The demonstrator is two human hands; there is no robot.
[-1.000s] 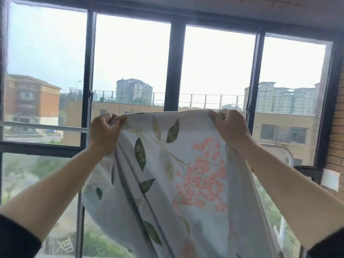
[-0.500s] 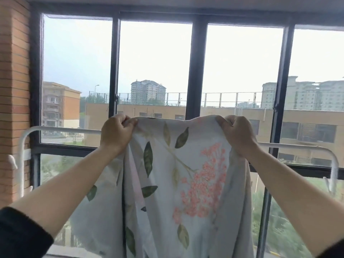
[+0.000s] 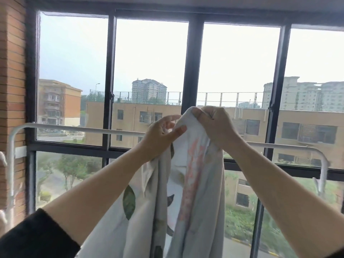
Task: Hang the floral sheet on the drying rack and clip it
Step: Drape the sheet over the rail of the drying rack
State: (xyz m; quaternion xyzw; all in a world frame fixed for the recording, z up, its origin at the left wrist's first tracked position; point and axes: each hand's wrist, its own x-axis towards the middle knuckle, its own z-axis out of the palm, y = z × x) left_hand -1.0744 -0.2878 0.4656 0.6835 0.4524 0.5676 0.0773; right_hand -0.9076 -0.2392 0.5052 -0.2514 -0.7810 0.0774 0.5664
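The floral sheet (image 3: 193,183) is pale grey-white cloth printed with green leaves and a pink flower cluster. It is gathered into narrow vertical folds, so the pink print shows only as a streak down one fold. It hangs at the centre of the frame, from just above the middle down past the bottom edge, in front of the white rail of the drying rack (image 3: 74,128). Whether it touches the rail cannot be told.

The right hand (image 3: 214,125) is curled tight round the bunched top of the sheet. The left hand (image 3: 160,135) sits just beside it, its thumb pressed to the cloth and its fingers only loosely bent, pinching an edge.

Half a second ago the two hands were well apart, each fisted on the top hem, with the sheet stretched flat between them and the flowers fully readable. Now the hands have come together right of centre and the sheet has collapsed into a bundle
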